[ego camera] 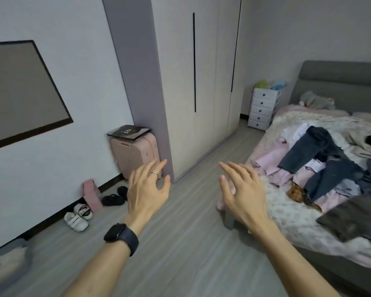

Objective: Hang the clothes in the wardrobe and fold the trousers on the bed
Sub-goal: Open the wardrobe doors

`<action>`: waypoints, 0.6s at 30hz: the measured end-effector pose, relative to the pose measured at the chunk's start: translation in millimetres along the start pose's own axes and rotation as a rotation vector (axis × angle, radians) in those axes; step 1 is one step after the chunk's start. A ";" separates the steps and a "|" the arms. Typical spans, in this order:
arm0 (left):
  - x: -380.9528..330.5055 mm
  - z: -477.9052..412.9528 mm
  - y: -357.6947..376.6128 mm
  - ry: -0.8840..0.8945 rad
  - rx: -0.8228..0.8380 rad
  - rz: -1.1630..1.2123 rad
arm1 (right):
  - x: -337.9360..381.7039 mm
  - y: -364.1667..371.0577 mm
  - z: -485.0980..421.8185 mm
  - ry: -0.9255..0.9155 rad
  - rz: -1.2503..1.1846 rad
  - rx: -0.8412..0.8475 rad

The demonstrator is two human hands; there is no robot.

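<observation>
Head view: both hands reach out over the floor, left hand and right hand apart, fingers spread, holding nothing. Dark trousers sprawl over pink clothes on the bed; the wardrobe doors are closed.

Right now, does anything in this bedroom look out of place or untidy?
Yes. The clothes lie in a crumpled heap on the bed, dark jeans sprawled across pink and white garments, none folded. Several shoes sit scattered by the left wall. The wardrobe is closed; left hand and right hand hover empty.

light: dim, flat, soft shadows
blur: clothes right of wardrobe smeared
edges: lines bowed left of wardrobe
</observation>
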State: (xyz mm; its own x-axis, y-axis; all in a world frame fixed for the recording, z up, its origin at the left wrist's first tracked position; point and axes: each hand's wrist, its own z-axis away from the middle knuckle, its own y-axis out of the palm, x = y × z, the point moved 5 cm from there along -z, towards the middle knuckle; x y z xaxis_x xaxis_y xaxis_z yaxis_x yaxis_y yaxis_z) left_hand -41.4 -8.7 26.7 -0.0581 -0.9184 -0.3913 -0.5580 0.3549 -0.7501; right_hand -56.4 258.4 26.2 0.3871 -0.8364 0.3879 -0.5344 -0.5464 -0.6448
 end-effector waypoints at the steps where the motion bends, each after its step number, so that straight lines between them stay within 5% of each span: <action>1: -0.1 -6.1 5.9 0.002 0.030 0.002 | -3.7 5.6 -6.5 -0.005 0.004 0.022; 18: 41.2 -314.7 153.6 0.066 0.093 -0.032 | -96.7 160.2 -284.2 0.070 0.175 0.060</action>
State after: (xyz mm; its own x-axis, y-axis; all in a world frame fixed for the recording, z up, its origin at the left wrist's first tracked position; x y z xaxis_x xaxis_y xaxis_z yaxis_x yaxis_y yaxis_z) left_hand -390.0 -47.1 63.1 -0.0976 -0.9380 -0.3326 -0.4811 0.3370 -0.8093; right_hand -393.0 239.8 72.5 0.2382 -0.9205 0.3099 -0.5424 -0.3907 -0.7437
